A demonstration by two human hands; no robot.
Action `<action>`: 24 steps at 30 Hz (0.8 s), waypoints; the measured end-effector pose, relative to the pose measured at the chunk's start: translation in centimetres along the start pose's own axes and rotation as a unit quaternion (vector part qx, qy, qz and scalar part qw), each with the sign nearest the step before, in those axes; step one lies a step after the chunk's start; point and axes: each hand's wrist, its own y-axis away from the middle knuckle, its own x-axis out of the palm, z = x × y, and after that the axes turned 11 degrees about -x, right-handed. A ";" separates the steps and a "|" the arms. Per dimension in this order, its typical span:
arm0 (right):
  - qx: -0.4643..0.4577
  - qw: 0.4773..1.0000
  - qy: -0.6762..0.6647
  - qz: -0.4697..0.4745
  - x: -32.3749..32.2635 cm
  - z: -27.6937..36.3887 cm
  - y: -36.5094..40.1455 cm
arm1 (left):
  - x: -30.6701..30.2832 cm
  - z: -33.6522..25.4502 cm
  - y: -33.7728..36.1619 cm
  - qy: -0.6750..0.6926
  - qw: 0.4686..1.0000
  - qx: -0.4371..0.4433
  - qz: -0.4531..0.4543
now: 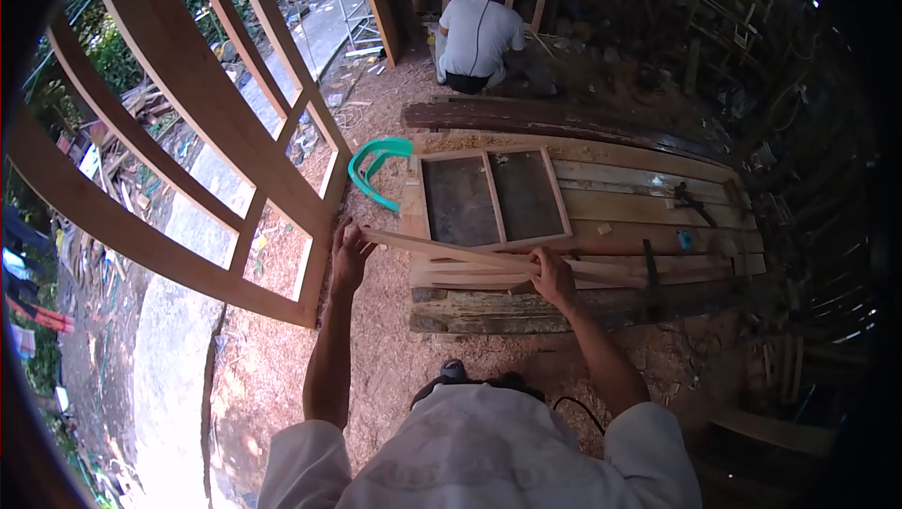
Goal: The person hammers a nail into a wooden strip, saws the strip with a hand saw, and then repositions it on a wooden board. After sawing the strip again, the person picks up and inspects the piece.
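A pale wooden strip (442, 250) stretches between my two hands, above the near side of the plank work surface. My left hand (349, 244) grips its left end, close to the upright wooden frame. Farther right along the strip, my right hand (552, 276) is closed around it. Just beyond the strip lies a rectangular wooden frame (493, 197) with one middle bar and dark panels. More thin strips (620, 269) rest on the planks to the right of my right hand.
A large slatted wooden frame (178, 86) stands at the left. A green curved plastic piece (371, 156) lies by the planks (611, 203). A dark clamp-like tool (693, 205) sits at right. Another person (477, 34) crouches at the back. Wood shavings cover the floor (376, 359).
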 end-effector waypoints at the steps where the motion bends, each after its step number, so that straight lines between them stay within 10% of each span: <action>1: -0.006 1.000 -0.017 0.018 -0.9 -0.5 -0.1 | -0.5 0.4 -0.3 0.029 0.999 -0.010 0.035; 4: -0.046 0.996 -0.078 0.022 -3.9 -1.1 -0.8 | -0.2 1.8 -0.7 -0.079 0.984 0.122 0.099; 10: -0.030 0.993 -0.111 -0.013 -8.2 -2.2 0.5 | 3.9 1.3 1.0 0.124 0.977 0.058 0.163; 24: 0.074 0.940 -0.295 0.153 -10.2 -8.2 3.0 | 6.6 4.8 3.6 -0.035 0.994 0.088 -0.057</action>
